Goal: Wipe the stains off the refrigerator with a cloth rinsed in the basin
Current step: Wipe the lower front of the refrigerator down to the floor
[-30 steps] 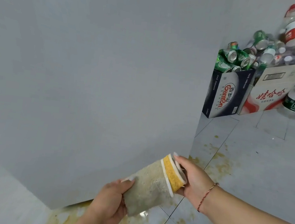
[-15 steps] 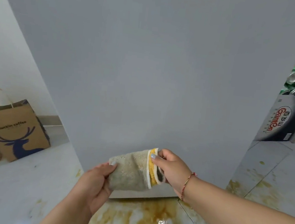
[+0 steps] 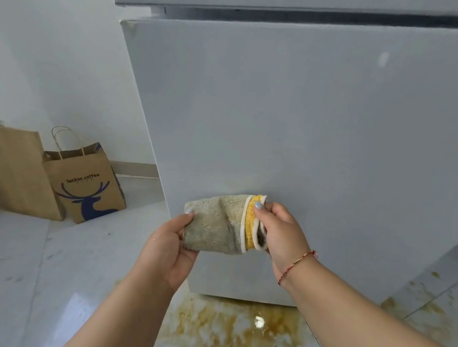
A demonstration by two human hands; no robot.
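A grey-green cloth (image 3: 220,224) with a yellow band and white trim is stretched between both hands, just in front of the lower door of the grey refrigerator (image 3: 312,140). My left hand (image 3: 171,245) grips its left end. My right hand (image 3: 278,234) pinches the yellow-banded right end between thumb and fingers. A dark gap between the upper and lower doors runs across the top. A small pale smudge (image 3: 383,59) shows high on the lower door. No basin is in view.
Two brown paper bags (image 3: 82,181) lean against the white wall at the left. Yellow-brown stains (image 3: 231,332) spread over the white floor tiles below the refrigerator and to its right (image 3: 420,297).
The view swung left and up: the boxes of cans left the frame, the paper bags and door gap came in. Both hands kept hold of the cloth and raised it slightly.
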